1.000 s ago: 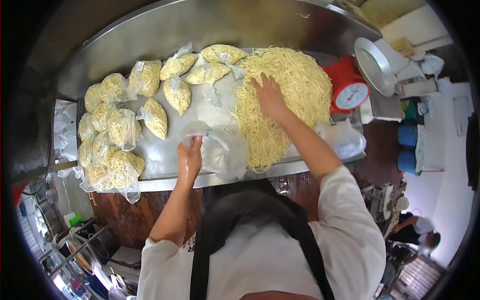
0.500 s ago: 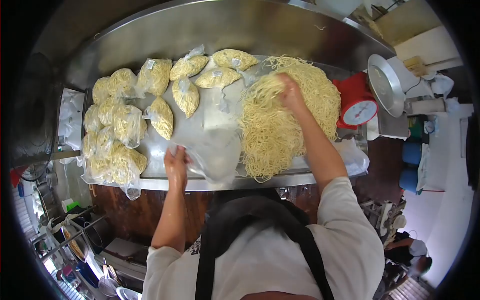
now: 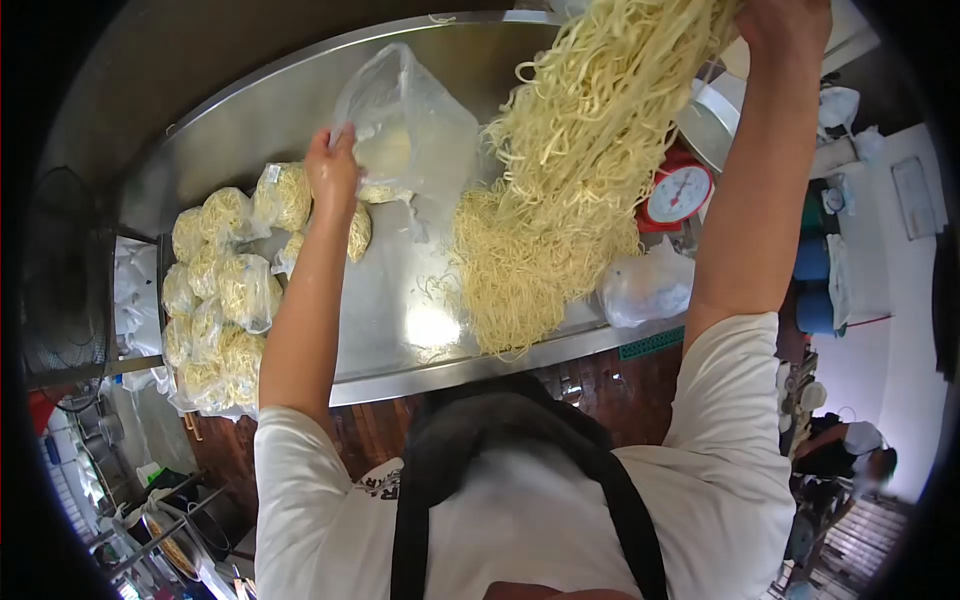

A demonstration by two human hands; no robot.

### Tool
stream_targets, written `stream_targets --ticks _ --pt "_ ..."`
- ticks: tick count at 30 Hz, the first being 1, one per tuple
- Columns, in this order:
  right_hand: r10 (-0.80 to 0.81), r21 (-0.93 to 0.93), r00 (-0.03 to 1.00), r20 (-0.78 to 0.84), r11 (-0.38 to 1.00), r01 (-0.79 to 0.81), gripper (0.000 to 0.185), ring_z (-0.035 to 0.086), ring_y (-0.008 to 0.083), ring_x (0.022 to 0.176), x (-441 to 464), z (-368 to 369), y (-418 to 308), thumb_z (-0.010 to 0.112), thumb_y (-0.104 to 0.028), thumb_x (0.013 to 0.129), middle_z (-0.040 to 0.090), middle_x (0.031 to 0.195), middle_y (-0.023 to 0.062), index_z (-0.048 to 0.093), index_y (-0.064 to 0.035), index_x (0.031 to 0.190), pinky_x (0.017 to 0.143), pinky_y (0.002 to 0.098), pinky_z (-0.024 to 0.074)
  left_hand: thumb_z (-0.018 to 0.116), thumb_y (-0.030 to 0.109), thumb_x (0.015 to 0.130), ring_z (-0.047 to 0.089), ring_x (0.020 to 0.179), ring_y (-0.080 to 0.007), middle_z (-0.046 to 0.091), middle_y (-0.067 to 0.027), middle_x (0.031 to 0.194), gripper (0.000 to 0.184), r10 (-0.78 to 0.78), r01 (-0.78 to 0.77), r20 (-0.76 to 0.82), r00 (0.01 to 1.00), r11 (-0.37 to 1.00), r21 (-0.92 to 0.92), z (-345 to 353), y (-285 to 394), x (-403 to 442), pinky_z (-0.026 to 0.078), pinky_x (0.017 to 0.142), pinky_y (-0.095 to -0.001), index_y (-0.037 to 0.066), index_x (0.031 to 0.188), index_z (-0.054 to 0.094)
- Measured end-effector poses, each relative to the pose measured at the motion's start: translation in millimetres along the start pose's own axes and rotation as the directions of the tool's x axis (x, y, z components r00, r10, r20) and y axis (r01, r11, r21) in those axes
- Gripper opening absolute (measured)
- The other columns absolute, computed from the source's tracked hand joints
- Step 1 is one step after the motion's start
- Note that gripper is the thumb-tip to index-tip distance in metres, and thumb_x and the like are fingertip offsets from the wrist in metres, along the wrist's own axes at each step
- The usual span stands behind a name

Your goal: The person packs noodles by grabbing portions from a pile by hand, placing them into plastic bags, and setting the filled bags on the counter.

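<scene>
My right hand is raised high at the upper right, closed on a large hanging bunch of noodles. The loose strands hang down over a heap of pale yellow noodles on the metal table. At the upper left, my left hand pinches the edge of a clear plastic bag, which is held up and puffed out. This bag hides part of the filled noodle bags behind it. Several more of those stand grouped at the table's left end.
A red dial scale with a metal pan stands right of the heap. By the front edge lies a bundle of clear plastic. A raised metal wall runs along the back. Another person is far right.
My right hand has lifted a big bunch of noodles up and to the right from the heap. My left hand has raised the plastic bag from near the front edge.
</scene>
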State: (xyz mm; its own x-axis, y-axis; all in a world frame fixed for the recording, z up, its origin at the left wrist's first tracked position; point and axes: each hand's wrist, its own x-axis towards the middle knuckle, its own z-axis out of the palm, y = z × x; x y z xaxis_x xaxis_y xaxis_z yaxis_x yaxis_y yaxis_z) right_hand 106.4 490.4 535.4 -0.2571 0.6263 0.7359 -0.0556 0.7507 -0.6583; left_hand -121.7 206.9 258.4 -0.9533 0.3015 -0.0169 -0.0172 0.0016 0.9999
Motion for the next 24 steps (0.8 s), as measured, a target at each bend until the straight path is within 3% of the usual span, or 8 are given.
stream_targets --ticks 1,2,5,13,16,18,21,24 --pt "0.018 0.319 0.999 0.031 0.947 -0.027 0.033 0.068 0.0273 0.077 -4 1 -9 0.044 -0.016 0.094 0.069 0.096 0.0163 0.061 0.0026 0.115 0.067 0.0376 0.0554 0.062 0.017 0.092 0.055 0.071 -0.0098 0.061 -0.0028 0.084 0.019 0.014 -0.014 -0.006 1.000 1.000 0.024 6 8 2 0.044 0.050 -0.0269 0.004 0.105 0.062" --pt "-0.161 -0.438 0.987 -0.015 0.888 0.138 0.030 0.068 0.0264 0.075 0 -18 32 0.044 -0.018 0.096 0.068 0.092 0.0136 0.061 0.0021 0.110 0.065 0.0381 0.0572 0.062 0.019 0.092 0.054 0.069 -0.0099 0.061 -0.0028 0.083 0.020 0.042 -0.043 -0.019 0.999 0.999 -0.017 9 5 9 0.043 0.050 -0.0267 0.004 0.105 0.062" --pt "-0.010 -0.301 0.886 0.464 0.939 0.168 0.031 0.065 0.0307 0.093 -116 -10 126 0.057 -0.012 0.084 0.066 0.104 0.0152 0.062 -0.0024 0.113 0.086 0.0410 0.0504 0.063 0.022 0.093 0.053 0.065 -0.0099 0.060 -0.0023 0.082 0.022 0.077 -0.084 -0.071 0.994 0.992 -0.097 5 -13 14 0.042 0.049 -0.0262 0.003 0.104 0.062" --pt "0.677 -0.656 0.095 0.730 0.654 0.377 0.054 0.043 0.0364 0.131 -303 11 126 0.073 -0.018 0.077 0.050 0.138 0.0162 0.059 -0.0123 0.129 0.107 0.0489 0.0371 0.061 0.021 0.094 0.050 0.065 -0.0084 0.056 0.0018 0.080 0.019 -0.143 0.134 -0.144 0.979 0.988 -0.074 -78 -64 -57 0.042 0.050 -0.0255 0.006 0.105 0.062" --pt "0.316 -0.517 0.547 0.775 0.815 0.262 0.057 0.040 0.0370 0.133 -306 51 119 0.076 -0.021 0.075 0.046 0.141 0.0159 0.059 -0.0130 0.129 0.107 0.0571 0.0328 0.061 0.022 0.094 0.050 0.064 -0.0079 0.055 0.0021 0.080 0.017 -0.159 0.146 -0.229 0.961 0.987 -0.070 -86 -80 -72 0.042 0.049 -0.0253 0.007 0.103 0.061" --pt "0.162 -0.465 0.584 0.796 0.780 0.418 0.058 0.041 0.0370 0.132 -337 104 151 0.076 -0.017 0.075 0.045 0.143 0.0156 0.058 -0.0128 0.130 0.107 0.0548 0.0334 0.061 0.022 0.094 0.050 0.064 -0.0078 0.056 0.0020 0.080 0.016 -0.166 0.143 -0.228 0.959 0.983 -0.114 -85 -92 -75 0.042 0.049 -0.0253 0.008 0.101 0.061" --pt "0.350 -0.416 0.228 0.909 0.800 0.432 0.054 0.050 0.0353 0.125 -379 130 206 0.073 -0.015 0.076 0.053 0.135 0.0179 0.058 -0.0107 0.129 0.106 0.0536 0.0363 0.062 0.023 0.094 0.050 0.065 -0.0078 0.056 0.0018 0.080 0.016 -0.174 0.151 -0.241 0.955 0.982 -0.111 -89 -87 -81 0.042 0.050 -0.0254 0.008 0.100 0.060" --pt "0.396 -0.396 0.244 0.885 0.917 -0.051 0.053 0.059 0.0315 0.115 -353 135 207 0.075 -0.016 0.078 0.061 0.125 0.0181 0.059 -0.0076 0.128 0.100 0.0423 0.0453 0.062 0.022 0.094 0.050 0.066 -0.0076 0.056 0.0015 0.080 0.016 -0.144 0.129 -0.247 0.958 0.989 -0.073 -112 -82 -82 0.041 0.050 -0.0255 0.008 0.099 0.060"
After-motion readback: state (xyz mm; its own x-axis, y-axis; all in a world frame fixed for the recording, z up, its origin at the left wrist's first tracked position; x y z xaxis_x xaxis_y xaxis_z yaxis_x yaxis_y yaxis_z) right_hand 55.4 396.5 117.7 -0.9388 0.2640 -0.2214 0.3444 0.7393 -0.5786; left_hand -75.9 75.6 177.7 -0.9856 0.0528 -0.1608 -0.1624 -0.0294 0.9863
